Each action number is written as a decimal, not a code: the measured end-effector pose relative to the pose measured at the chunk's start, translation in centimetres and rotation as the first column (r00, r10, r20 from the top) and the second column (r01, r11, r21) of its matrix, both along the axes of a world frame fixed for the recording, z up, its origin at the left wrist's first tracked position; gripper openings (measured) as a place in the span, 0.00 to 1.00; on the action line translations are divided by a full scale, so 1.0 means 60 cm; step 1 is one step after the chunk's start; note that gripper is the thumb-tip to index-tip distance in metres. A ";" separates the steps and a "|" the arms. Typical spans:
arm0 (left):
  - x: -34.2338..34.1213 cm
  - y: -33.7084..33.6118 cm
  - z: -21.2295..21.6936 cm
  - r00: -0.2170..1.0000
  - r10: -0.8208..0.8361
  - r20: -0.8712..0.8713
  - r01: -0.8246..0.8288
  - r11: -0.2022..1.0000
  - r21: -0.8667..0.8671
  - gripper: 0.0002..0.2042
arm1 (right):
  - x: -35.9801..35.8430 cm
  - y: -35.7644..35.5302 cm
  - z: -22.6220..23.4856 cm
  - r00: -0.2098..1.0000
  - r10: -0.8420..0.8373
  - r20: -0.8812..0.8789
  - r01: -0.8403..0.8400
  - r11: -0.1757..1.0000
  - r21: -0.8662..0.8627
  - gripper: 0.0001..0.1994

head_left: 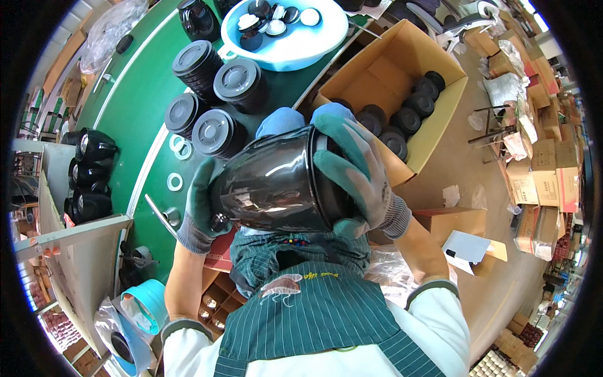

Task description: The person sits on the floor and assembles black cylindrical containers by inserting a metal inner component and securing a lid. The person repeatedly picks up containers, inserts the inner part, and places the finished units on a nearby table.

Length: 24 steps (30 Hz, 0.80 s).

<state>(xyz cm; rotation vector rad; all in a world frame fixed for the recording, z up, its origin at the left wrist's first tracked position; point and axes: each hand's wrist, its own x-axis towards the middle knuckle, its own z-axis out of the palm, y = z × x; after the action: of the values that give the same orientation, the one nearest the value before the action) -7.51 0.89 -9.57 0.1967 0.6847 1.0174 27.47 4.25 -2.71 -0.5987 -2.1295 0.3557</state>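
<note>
Broadly, a green table spreads across the left and top, and beside its right edge stands an open cardboard box with round black parts lying inside. Next in size, a light blue basin sits at the table's far edge, holding small black and white or silvery pieces. A glossy black vessel is held sideways above the person's lap, its wide end to the right and a small knob at its narrow end. Both hands are closed on it: the right hand wraps the wide end, fingers spread over the rim, while the left hand cups the narrow end. Just beyond are four stacks of black discs; nearer the left hand lie three pale rings, two overlapping.
</note>
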 end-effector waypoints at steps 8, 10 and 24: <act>0.061 0.018 0.115 0.928 0.135 -0.348 -0.033 0.958 0.284 0.28 | -0.025 -0.025 -0.060 0.982 -0.046 -0.185 0.031 0.996 -0.086 0.46; 0.069 0.014 0.138 0.887 0.179 -0.425 -0.025 0.939 0.344 0.28 | -0.029 -0.024 -0.065 0.963 -0.037 -0.265 0.014 0.996 -0.091 0.48; 0.129 -0.043 0.244 0.398 0.565 -0.723 0.204 0.713 0.670 0.24 | -0.011 -0.038 -0.230 0.341 -0.258 -0.904 -0.802 0.423 -0.423 0.31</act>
<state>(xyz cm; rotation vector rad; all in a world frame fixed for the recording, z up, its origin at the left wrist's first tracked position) 0.21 -1.69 5.07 1.4966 1.3386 1.3531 26.79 1.95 -16.52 -0.2738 -0.7083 1.7122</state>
